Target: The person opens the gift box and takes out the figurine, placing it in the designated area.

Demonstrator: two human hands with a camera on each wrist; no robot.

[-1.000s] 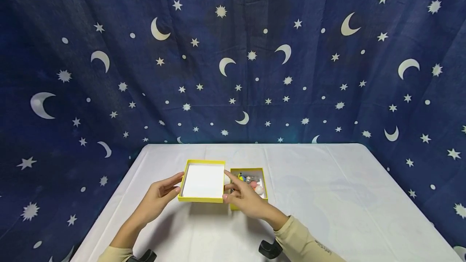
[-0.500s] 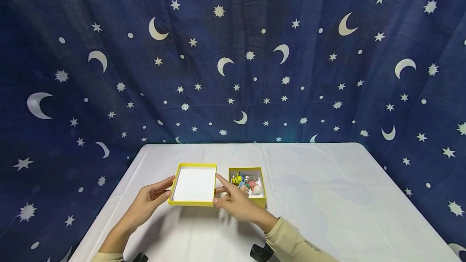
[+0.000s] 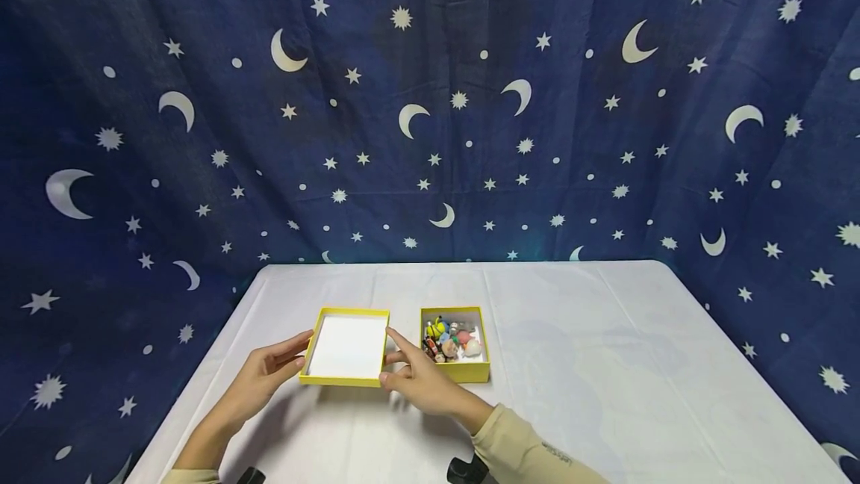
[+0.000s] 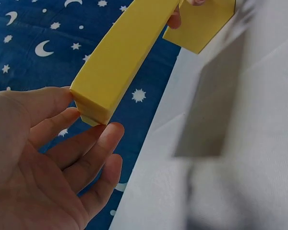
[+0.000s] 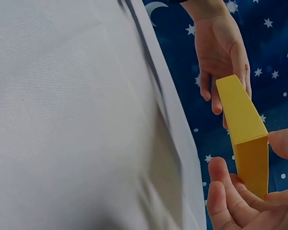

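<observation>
A shallow yellow box lid, its white inside facing up, is held above the table between both hands. My left hand pinches its left side; in the left wrist view the thumb and fingers of that hand meet at one corner of the lid. On the opposite side my right hand pinches the lid's right edge, with thumb and fingers around a corner in the right wrist view. Just right of the lid stands a yellow box, its top uncovered, with several small toy figures inside.
A white cloth covers the table, which reaches back to a dark blue curtain with moons and stars. A shadow of the lid falls on the cloth. Dark wrist-camera mounts sit near the sleeves.
Both hands have carried the lid to the left and slightly toward me, away from the box. More of the toy figures in the box now show.
</observation>
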